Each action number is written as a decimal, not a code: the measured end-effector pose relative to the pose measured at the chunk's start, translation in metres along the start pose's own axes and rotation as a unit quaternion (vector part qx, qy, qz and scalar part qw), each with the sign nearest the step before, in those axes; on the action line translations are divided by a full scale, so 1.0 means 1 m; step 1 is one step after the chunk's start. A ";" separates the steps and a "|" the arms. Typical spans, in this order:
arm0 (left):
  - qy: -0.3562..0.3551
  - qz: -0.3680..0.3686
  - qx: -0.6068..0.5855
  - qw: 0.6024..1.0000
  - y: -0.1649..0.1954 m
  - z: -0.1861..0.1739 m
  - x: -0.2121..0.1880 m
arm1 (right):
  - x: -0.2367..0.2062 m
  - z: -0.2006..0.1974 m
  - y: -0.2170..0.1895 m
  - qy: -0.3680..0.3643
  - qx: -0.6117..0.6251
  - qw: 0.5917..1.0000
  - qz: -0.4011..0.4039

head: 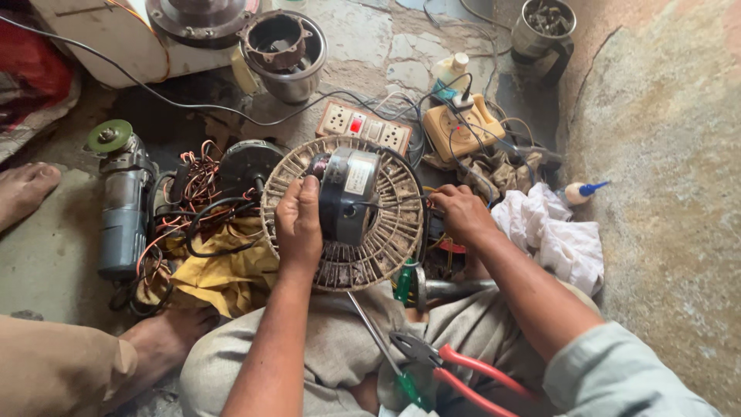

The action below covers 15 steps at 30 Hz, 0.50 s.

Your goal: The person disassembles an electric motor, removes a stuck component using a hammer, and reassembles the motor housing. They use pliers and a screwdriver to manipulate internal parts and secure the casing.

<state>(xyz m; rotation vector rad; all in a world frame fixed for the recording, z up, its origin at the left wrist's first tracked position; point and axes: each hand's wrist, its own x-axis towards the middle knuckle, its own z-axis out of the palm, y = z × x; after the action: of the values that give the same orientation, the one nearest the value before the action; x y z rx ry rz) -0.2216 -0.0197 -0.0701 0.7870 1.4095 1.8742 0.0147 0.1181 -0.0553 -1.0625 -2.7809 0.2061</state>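
Observation:
A round dirty cream fan guard (386,245) with a grey and black motor (349,194) at its centre rests upright on my lap. My left hand (298,224) grips the motor's left side. My right hand (461,214) pinches thin wires at the guard's right rim. Across my lap lie red-handled pliers (455,369) and a green-handled screwdriver (386,351).
On the floor: a grey motor with green disc (120,197), copper wire coils (197,181), yellow cloth (220,270), white cloth (552,232), a switch board (364,125), a yellow extension box (461,127), steel jars (285,54). Another person's bare feet (23,189) are at left.

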 end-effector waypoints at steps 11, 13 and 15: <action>-0.030 -0.009 -0.046 0.998 -0.007 -0.003 0.014 | 0.064 0.017 0.007 -0.210 -0.196 0.956 -0.052; 0.003 -0.031 -0.042 0.999 -0.009 0.005 0.007 | 0.065 0.020 0.014 -0.225 -0.201 0.952 -0.050; 0.025 -0.015 -0.042 0.999 -0.010 0.014 -0.001 | 0.067 0.017 0.020 -0.257 -0.212 0.942 -0.048</action>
<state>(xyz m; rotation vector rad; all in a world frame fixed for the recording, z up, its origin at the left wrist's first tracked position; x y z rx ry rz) -0.2087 -0.0110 -0.0764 0.6788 1.3572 1.9284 -0.0253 0.1763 -0.0690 -1.0745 -3.4530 -0.1662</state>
